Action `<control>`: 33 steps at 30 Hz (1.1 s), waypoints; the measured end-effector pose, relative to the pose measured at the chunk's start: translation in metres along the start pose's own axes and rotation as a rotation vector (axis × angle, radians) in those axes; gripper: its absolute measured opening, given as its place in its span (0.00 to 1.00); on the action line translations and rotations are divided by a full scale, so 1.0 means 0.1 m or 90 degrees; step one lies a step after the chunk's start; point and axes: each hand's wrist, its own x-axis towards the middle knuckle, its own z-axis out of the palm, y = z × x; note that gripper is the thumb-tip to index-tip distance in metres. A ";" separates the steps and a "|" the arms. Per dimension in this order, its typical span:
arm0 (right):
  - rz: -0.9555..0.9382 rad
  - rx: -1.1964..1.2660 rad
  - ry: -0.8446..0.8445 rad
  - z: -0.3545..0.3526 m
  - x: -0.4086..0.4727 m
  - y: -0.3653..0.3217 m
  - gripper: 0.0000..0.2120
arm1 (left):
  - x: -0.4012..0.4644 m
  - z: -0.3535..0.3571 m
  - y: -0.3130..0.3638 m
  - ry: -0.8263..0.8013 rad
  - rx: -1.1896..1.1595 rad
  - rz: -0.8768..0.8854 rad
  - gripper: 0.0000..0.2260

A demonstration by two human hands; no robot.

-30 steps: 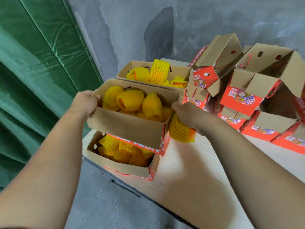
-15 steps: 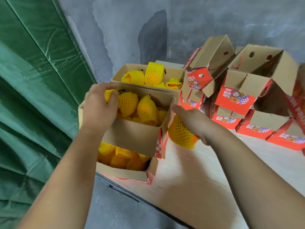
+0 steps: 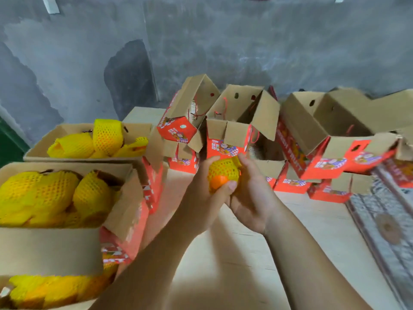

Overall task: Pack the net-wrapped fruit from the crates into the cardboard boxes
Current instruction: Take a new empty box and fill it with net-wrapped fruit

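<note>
An orange fruit in yellow foam net (image 3: 222,174) is held above the table's middle, its bare orange end facing me. My left hand (image 3: 205,193) cups it from below with the thumb curled over it. My right hand (image 3: 250,198) grips its right side. At the left, a cardboard box (image 3: 51,251) full of net-wrapped fruit sits stacked on another filled box (image 3: 44,294). A third open box (image 3: 73,128) with netted fruit stands behind them.
A heap of empty red and brown gift boxes (image 3: 241,128) with flaps open lies against the grey wall, spreading right (image 3: 335,139). A pale wooden tabletop (image 3: 245,265) lies below my arms. A patterned surface (image 3: 384,224) shows at the right edge.
My left hand has let go of the filled box and joined my right hand on the netted fruit. The fruit moved right, away from the box. The view swung right.
</note>
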 end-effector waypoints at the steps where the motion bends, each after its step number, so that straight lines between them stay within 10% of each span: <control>1: -0.025 -0.091 0.040 -0.07 0.02 -0.09 0.23 | 0.08 0.12 0.00 0.009 -0.034 -0.006 0.23; 6: -0.364 -0.565 0.338 -0.58 0.25 -0.81 0.20 | 0.56 0.69 0.05 0.089 -0.102 -0.059 0.26; 15: -0.319 -1.096 -0.078 -0.50 1.18 -1.06 0.35 | 1.16 0.18 0.06 0.127 0.041 -0.028 0.24; 18: -0.331 -1.269 0.060 -0.50 1.36 -0.96 0.39 | 1.19 0.11 -0.03 0.148 0.010 -0.070 0.22; 27: -0.476 -1.078 0.278 -0.88 0.75 -1.17 0.02 | 0.96 0.01 0.25 0.097 0.027 -0.036 0.31; 33: -0.525 -0.983 0.293 -1.43 -0.32 -1.13 0.15 | 0.55 0.18 0.47 -0.004 -0.046 0.024 0.24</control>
